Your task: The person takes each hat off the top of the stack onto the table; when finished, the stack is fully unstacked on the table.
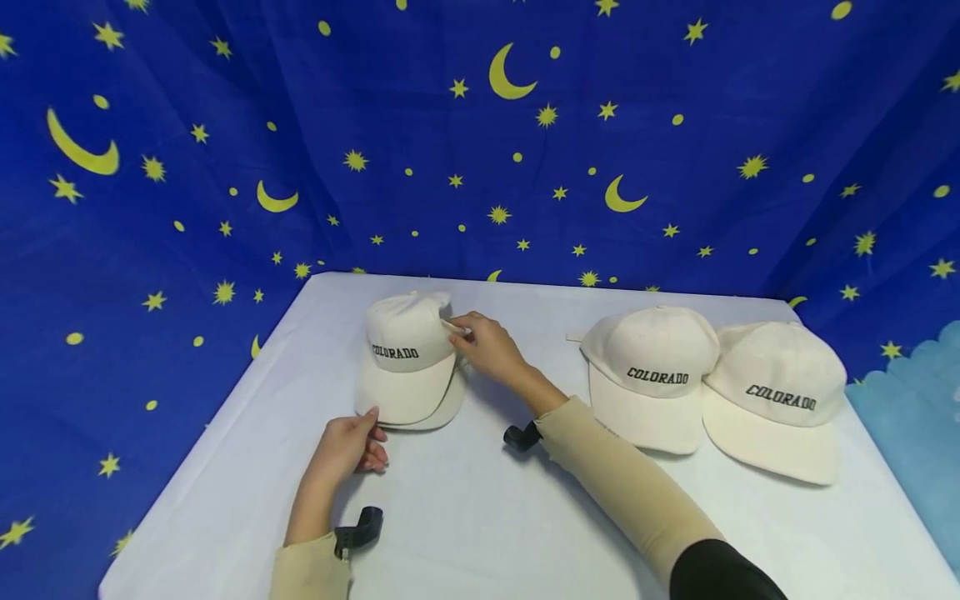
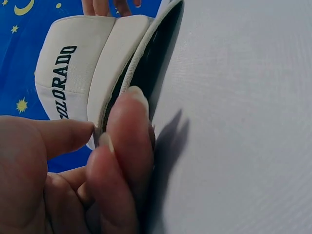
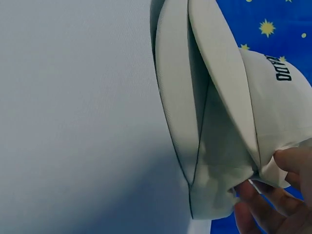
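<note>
Cream caps [image 1: 408,367], stacked, between both hands [image 1: 348,446] [image 1: 489,346]

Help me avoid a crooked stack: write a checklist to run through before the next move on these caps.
1. Right hand has the top cap at its rear edge: ok, thumb and fingers pinch it.
2. Left hand is at the top cap's brim: ok, thumb touching its edge.
3. Brims line up: not ok, the lower cap shows its brim out to the right.
4. Crowns fully nested: cannot tell, the inside is hidden.
5. Middle cap and far-right cap stand apart from the stack: ok.
</note>
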The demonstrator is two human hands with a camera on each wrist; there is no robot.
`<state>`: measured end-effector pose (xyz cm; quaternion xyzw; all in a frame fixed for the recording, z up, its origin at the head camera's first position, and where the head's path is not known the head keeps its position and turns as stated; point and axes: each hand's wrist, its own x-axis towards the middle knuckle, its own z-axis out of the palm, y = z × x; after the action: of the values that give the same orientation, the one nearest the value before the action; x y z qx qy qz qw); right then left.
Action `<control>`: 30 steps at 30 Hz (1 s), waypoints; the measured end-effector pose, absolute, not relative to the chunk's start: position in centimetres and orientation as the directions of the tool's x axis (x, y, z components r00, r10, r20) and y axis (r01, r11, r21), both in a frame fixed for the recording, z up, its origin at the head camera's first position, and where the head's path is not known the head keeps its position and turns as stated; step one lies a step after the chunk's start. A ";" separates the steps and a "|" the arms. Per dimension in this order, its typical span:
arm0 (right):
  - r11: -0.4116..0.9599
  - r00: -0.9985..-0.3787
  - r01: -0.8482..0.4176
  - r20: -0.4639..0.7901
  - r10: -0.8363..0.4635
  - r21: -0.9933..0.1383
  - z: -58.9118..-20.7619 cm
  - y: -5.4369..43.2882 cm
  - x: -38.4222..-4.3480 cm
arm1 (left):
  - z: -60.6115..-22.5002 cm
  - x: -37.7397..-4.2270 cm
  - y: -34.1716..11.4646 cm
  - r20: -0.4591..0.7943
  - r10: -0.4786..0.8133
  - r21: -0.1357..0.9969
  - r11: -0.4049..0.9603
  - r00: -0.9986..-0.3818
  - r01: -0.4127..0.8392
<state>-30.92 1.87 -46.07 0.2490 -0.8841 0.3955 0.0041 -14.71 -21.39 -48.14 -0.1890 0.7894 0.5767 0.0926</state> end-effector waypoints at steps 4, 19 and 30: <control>0.607 -0.882 -0.450 0.219 -0.417 -0.655 -45.8 1.6 -30.6 | -48.3 -14.6 -21.7 -0.377 -0.191 0.878 0.237 -0.906 -0.415; 0.629 -0.896 -0.430 0.218 -0.387 -0.647 -46.0 2.4 -30.7 | -47.7 -15.4 -24.4 -0.376 -0.254 0.794 0.406 -0.891 -0.452; 0.627 -0.889 -0.445 0.231 -0.396 -0.639 -46.1 2.6 -30.7 | -47.3 -16.5 -24.3 -0.412 -0.216 0.761 0.454 -0.885 -0.464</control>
<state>-30.66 2.57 -46.13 0.2333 -0.9014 0.3631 0.0343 -16.47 -24.32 -47.33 -0.2016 0.8427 0.4822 0.1288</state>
